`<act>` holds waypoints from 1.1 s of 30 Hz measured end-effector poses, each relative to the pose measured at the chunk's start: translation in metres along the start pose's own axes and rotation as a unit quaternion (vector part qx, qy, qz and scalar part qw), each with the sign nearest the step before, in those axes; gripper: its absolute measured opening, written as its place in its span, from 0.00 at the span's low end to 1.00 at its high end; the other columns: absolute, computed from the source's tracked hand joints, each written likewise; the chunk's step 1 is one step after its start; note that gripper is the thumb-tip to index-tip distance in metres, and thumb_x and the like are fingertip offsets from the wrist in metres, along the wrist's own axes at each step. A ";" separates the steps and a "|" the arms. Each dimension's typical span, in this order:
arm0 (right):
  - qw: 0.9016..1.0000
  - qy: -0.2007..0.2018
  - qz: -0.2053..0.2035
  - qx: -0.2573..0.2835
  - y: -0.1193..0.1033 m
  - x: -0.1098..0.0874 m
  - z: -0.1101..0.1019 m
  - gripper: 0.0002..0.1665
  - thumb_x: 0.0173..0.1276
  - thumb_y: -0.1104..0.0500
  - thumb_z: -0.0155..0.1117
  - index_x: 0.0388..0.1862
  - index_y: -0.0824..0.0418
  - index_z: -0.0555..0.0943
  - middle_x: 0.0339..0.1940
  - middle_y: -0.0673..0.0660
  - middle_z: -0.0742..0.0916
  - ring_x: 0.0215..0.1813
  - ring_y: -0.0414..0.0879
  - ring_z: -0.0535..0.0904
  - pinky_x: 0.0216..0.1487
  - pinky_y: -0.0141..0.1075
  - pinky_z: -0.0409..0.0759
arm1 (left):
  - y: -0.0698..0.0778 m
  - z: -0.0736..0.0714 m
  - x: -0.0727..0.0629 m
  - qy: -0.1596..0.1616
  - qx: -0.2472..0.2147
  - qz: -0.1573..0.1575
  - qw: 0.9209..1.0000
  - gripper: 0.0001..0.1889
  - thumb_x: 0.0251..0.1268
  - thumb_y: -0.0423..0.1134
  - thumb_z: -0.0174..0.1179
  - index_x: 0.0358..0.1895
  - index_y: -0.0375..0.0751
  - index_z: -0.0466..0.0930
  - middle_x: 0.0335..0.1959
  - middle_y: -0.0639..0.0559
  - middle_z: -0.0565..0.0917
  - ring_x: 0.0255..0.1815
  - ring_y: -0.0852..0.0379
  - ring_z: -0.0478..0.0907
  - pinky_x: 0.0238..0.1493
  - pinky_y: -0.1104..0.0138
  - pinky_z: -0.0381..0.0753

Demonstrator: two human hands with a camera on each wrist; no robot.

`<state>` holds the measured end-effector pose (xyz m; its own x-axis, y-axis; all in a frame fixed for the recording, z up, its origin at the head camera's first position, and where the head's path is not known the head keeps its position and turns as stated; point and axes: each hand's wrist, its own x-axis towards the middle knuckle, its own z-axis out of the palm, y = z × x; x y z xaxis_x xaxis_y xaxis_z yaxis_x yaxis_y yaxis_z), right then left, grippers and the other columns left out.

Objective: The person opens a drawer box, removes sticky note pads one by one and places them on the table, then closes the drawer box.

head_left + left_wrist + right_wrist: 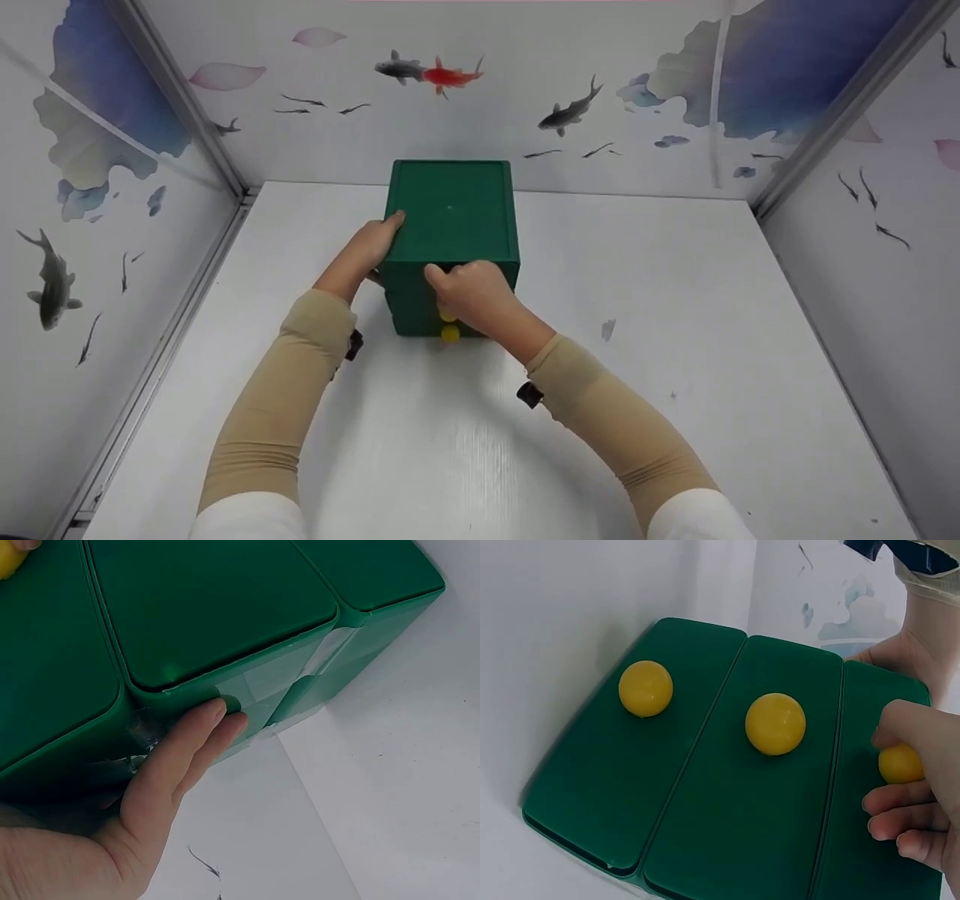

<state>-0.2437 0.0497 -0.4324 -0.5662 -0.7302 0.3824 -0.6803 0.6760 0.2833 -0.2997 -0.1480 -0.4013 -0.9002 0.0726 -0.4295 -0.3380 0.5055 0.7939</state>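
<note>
A green three-drawer cabinet (454, 214) stands on the white table, its drawer fronts facing me. Each drawer carries a round yellow knob. My right hand (478, 296) is at the top drawer, its thumb and index finger pinching the top knob (901, 764). Below that hand, the middle knob (775, 724) and the bottom knob (646, 688) are untouched. All three drawers look flush with the cabinet. Against the cabinet's left side rests my left hand (375, 241), with fingers (176, 754) fairly straight along the side and the thumb near the top edge.
Clear tape (300, 679) runs along the cabinet's side. Behind the cabinet rises a white wall (600, 75) painted with fish and petals, and similar walls close off left and right. The white tabletop (645, 300) extends around the cabinet.
</note>
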 end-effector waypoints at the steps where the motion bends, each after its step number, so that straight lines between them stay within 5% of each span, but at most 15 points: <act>1: 1.000 0.002 0.000 -0.001 0.001 0.000 0.000 0.09 0.71 0.57 0.60 0.34 0.58 0.71 0.13 0.51 0.71 0.12 0.44 0.68 0.19 0.31 0.73 | 0.000 0.000 0.001 0.000 0.000 0.001 1.000 0.42 0.75 0.65 0.31 0.74 0.30 0.53 0.65 0.31 0.67 0.62 0.35 0.70 0.56 0.44 0.74; 33: 1.000 -0.004 -0.014 0.026 0.020 0.007 0.008 0.09 0.68 0.59 0.60 0.32 0.58 0.70 0.12 0.51 0.69 0.11 0.44 0.66 0.18 0.32 0.73 | 0.010 -0.002 0.026 0.020 -0.007 -0.003 1.000 0.39 0.76 0.64 0.31 0.70 0.31 0.60 0.58 0.34 0.72 0.54 0.40 0.75 0.49 0.49 0.79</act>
<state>-0.2647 0.0572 -0.4311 -0.5498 -0.7499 0.3679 -0.7198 0.6488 0.2469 -0.3271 -0.1424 -0.4032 -0.9084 0.0361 -0.4165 -0.3460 0.4943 0.7974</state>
